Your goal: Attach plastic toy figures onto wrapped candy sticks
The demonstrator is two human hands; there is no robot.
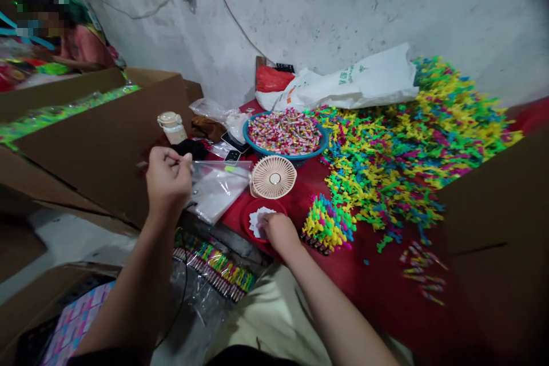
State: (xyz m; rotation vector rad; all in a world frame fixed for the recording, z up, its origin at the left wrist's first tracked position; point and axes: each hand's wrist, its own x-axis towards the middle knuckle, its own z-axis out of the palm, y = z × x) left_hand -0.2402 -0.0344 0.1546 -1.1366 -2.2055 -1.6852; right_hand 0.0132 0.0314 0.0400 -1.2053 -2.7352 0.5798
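My left hand (168, 183) is raised on the left, its fingers pinched at the top edge of a clear plastic bag (218, 186). The bag spreads to the right over the table's front edge. My right hand (279, 233) reaches into a small red bowl (281, 206), fingers closed at the white paper slips (257, 221) in it; the fingertips are partly hidden. Just behind the bowl stands a small beige fan (274, 178). To the right of my right hand sits a block of small colourful plastic figures (326, 223) standing close together.
A blue basin (317, 151) of wrapped candy-like sticks stands behind the fan. Loose coloured figures (386, 154) pile up at right, below a white sack (355, 83). Cardboard boxes (103, 143) flank the table. A person (86, 46) sits far left. Packed strips (214, 263) lie below.
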